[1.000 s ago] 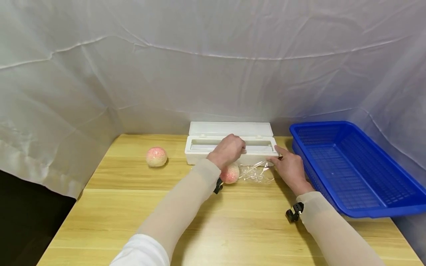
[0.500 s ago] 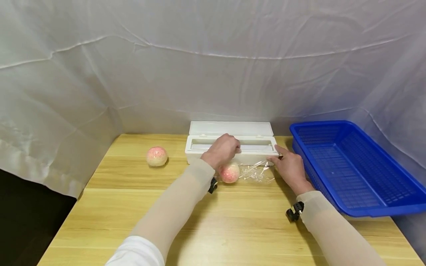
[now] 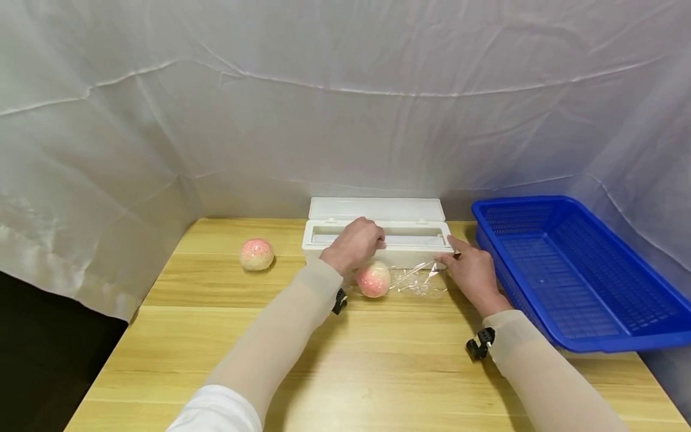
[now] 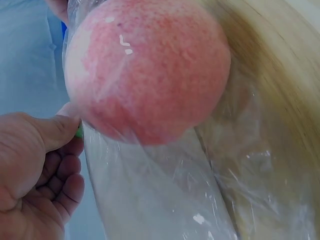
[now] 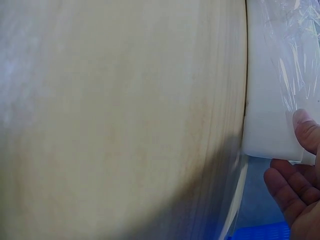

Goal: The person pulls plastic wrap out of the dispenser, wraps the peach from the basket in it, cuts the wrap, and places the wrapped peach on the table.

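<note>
A white cling film box lies at the back of the table, its lid raised and a roll inside. At the box's front edge my left hand pinches a small green slider, mostly hidden by the thumb and fingers. My right hand grips the box's right end, with the thumb on the film-covered front face. Clear cling film hangs from the box onto the table. A pink-and-cream peach is under or in the film, close in front of the box.
Another peach sits on the wooden table left of the box. To the right stands a blue plastic basket, close to my right hand. A grey cloth hangs behind the table.
My left hand has slid left along the box's front edge, uncovering more of the peach beneath it. The right hand keeps its grip on the box's end.
</note>
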`<state>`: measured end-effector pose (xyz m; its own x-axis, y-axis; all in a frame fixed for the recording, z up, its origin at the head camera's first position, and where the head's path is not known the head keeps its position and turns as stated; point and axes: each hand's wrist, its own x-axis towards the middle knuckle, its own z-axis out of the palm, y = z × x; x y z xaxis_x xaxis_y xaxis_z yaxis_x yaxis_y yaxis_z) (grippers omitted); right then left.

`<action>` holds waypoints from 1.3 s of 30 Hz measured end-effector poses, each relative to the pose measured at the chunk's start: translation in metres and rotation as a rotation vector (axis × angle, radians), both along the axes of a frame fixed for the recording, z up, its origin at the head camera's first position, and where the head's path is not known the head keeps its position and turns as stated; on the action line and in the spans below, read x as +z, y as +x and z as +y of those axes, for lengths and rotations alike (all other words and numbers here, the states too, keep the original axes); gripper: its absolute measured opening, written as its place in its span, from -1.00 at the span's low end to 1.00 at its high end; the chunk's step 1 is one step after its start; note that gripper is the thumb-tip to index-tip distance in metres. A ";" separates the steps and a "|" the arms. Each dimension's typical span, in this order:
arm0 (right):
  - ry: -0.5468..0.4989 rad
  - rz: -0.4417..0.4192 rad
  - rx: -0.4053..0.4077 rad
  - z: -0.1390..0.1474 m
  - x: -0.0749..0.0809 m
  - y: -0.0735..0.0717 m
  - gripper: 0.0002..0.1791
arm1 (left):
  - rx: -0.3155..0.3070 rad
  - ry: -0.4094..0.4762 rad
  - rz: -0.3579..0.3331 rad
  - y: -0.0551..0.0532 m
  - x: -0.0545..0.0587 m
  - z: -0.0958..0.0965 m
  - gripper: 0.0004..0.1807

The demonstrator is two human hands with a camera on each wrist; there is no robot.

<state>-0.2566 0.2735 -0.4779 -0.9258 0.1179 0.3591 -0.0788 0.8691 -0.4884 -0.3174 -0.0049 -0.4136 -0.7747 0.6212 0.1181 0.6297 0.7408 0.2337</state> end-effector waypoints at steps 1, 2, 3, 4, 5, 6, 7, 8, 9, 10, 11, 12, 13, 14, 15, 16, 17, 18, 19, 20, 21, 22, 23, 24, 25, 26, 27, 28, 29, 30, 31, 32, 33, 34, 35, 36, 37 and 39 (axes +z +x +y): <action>0.000 0.000 0.001 0.000 0.000 0.000 -0.31 | 0.003 0.001 -0.002 0.000 0.000 -0.001 -0.81; 0.000 0.002 0.002 0.000 0.000 0.000 -0.31 | 0.005 0.001 -0.002 0.000 0.000 -0.003 -0.80; 0.001 0.007 0.002 0.000 0.000 -0.001 -0.31 | 0.005 -0.002 0.000 0.000 0.000 -0.004 -0.80; 0.001 0.009 0.001 0.000 0.000 -0.001 -0.31 | 0.005 -0.004 0.002 0.000 0.000 -0.005 -0.80; 0.001 0.012 0.002 0.000 0.000 -0.001 -0.31 | 0.004 -0.009 0.005 0.000 0.000 -0.006 -0.80; 0.001 0.014 0.002 0.000 0.000 -0.001 -0.31 | 0.000 -0.014 0.011 0.000 0.000 -0.007 -0.79; 0.001 0.012 0.002 0.000 0.000 -0.001 -0.31 | -0.003 -0.018 0.016 -0.001 0.000 -0.008 -0.79; 0.001 0.010 0.000 0.000 -0.001 -0.001 -0.31 | -0.005 -0.022 0.021 -0.001 0.000 -0.009 -0.79; 0.003 0.007 -0.001 0.001 -0.001 0.000 -0.31 | -0.005 -0.026 0.024 -0.002 -0.001 -0.010 -0.79; 0.002 0.002 -0.001 0.000 -0.001 0.000 -0.31 | -0.004 -0.030 0.024 -0.003 -0.001 -0.011 -0.80; 0.004 -0.001 -0.001 0.000 -0.001 0.000 -0.31 | -0.003 -0.034 0.024 -0.003 -0.001 -0.013 -0.80; 0.004 -0.005 -0.003 0.000 -0.001 0.000 -0.31 | -0.002 -0.036 0.025 -0.003 -0.001 -0.014 -0.80; 0.006 -0.006 -0.005 0.000 -0.001 0.000 -0.31 | 0.000 -0.038 0.026 -0.004 -0.001 -0.016 -0.80; 0.004 -0.005 -0.005 0.001 -0.001 0.000 -0.31 | 0.002 -0.038 0.026 -0.004 -0.001 -0.018 -0.81; 0.004 -0.002 -0.005 0.001 -0.001 0.000 -0.31 | 0.004 -0.038 0.026 -0.004 -0.001 -0.020 -0.81; 0.005 0.001 -0.004 0.001 -0.001 0.001 -0.31 | 0.005 -0.037 0.025 -0.004 0.000 -0.022 -0.81; 0.005 0.004 -0.002 0.001 0.000 0.001 -0.31 | 0.006 -0.034 0.026 -0.005 0.000 -0.025 -0.82; 0.005 0.007 -0.001 0.001 0.000 0.001 -0.31 | 0.006 -0.032 0.026 -0.005 0.000 -0.027 -0.82; 0.006 0.010 0.000 0.001 0.001 0.000 -0.31 | 0.006 -0.029 0.026 -0.006 0.000 -0.030 -0.82; 0.006 0.010 0.001 0.000 0.001 0.000 -0.31 | 0.003 -0.026 0.026 -0.006 0.001 -0.033 -0.82; 0.007 0.009 0.001 0.000 0.001 0.000 -0.31 | 0.002 -0.024 0.025 -0.006 0.001 -0.035 -0.82; 0.008 0.008 0.000 0.000 0.001 0.000 -0.31 | -0.001 -0.022 0.026 -0.006 0.001 -0.038 -0.82; 0.006 0.006 -0.001 0.000 0.001 0.000 -0.31 | -0.005 -0.020 0.029 -0.007 0.002 -0.041 -0.82; 0.005 0.005 -0.002 0.000 0.001 0.000 -0.31 | -0.008 -0.017 0.030 -0.007 0.001 -0.044 -0.82; 0.004 0.003 -0.002 0.000 0.001 -0.001 -0.31 | -0.010 -0.015 0.030 -0.007 0.001 -0.047 -0.83; 0.004 0.003 -0.002 0.000 0.001 -0.001 -0.31 | -0.010 -0.013 0.032 -0.008 0.001 -0.049 -0.83; 0.003 0.005 -0.002 0.000 0.001 -0.001 -0.31 | -0.009 -0.011 0.032 -0.008 0.001 -0.052 -0.83; 0.006 0.009 0.000 0.000 0.000 -0.001 -0.31 | -0.008 -0.009 0.032 -0.008 0.000 -0.054 -0.83; 0.007 0.013 0.002 0.000 0.000 -0.001 -0.31 | -0.006 -0.005 0.030 -0.009 0.000 -0.056 -0.83; 0.008 0.017 0.004 0.000 0.000 -0.001 -0.32 | -0.007 -0.003 0.031 -0.009 0.000 -0.058 -0.83; 0.011 0.022 0.006 0.000 0.000 -0.001 -0.32 | -0.008 -0.003 0.032 -0.010 -0.001 -0.060 -0.82; 0.011 0.026 0.006 0.001 0.000 -0.001 -0.32 | -0.008 -0.003 0.032 -0.011 -0.001 -0.061 -0.82; 0.010 0.028 0.006 0.001 0.000 -0.001 -0.32 | -0.009 -0.005 0.031 -0.011 -0.001 -0.063 -0.82; 0.009 0.026 0.006 0.001 -0.001 -0.001 -0.32 | -0.009 -0.007 0.029 -0.011 -0.001 -0.064 -0.81; 0.007 0.024 0.006 0.001 -0.001 0.000 -0.32 | -0.009 -0.010 0.027 -0.012 -0.001 -0.065 -0.81; 0.005 0.021 0.005 0.001 -0.001 0.000 -0.32 | -0.009 -0.012 0.026 -0.012 -0.001 -0.067 -0.81; 0.003 0.019 0.004 0.001 0.000 0.000 -0.31 | -0.006 -0.012 0.023 -0.012 0.000 -0.068 -0.81; 0.000 0.015 0.005 0.000 0.000 0.000 -0.31 | -0.001 -0.013 0.021 -0.013 0.000 -0.070 -0.81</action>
